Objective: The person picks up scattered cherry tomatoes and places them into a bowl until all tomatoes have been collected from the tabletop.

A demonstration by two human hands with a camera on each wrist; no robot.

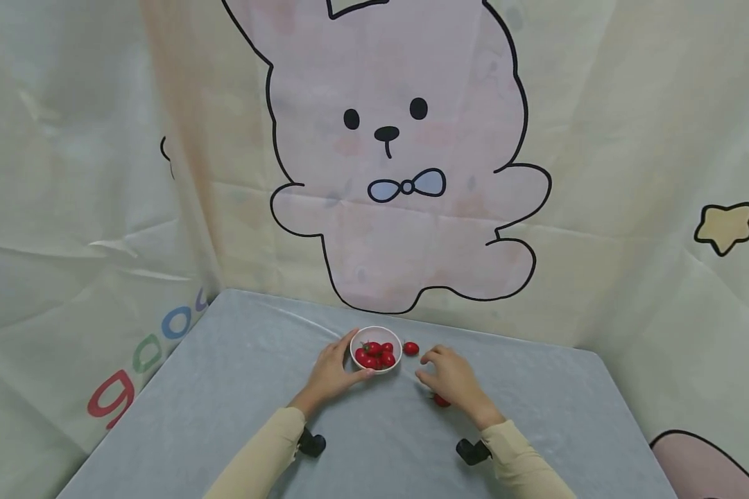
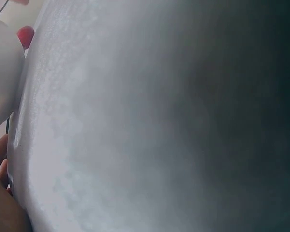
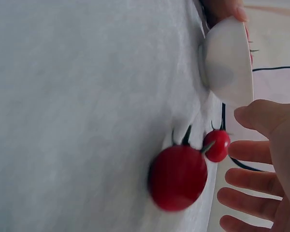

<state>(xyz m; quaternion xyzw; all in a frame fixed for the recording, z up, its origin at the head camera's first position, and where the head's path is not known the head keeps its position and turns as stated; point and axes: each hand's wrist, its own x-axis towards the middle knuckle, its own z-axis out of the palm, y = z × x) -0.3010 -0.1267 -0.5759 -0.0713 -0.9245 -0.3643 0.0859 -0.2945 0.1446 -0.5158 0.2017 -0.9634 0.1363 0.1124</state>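
A white bowl (image 1: 375, 371) with several red cherry tomatoes (image 1: 373, 348) in it stands at the back of the table. From its left side my left hand (image 1: 333, 371) holds the bowl, thumb in front and fingers behind. My right hand (image 1: 451, 380) is to the right of the bowl, fingers spread and nothing between them. One loose cherry tomato (image 1: 411, 348) lies right beside the bowl, near my right fingertips. Another tomato (image 3: 179, 178) with a green stem lies on the cloth nearer to me, partly hidden under the right hand in the head view.
A grey-blue cloth (image 1: 374, 443) covers the table. Behind it hangs a pale curtain (image 1: 406, 242) printed with a cartoon animal, and more printed fabric closes off both sides. Black wrist cameras (image 1: 312, 442) stick out below the sleeves.
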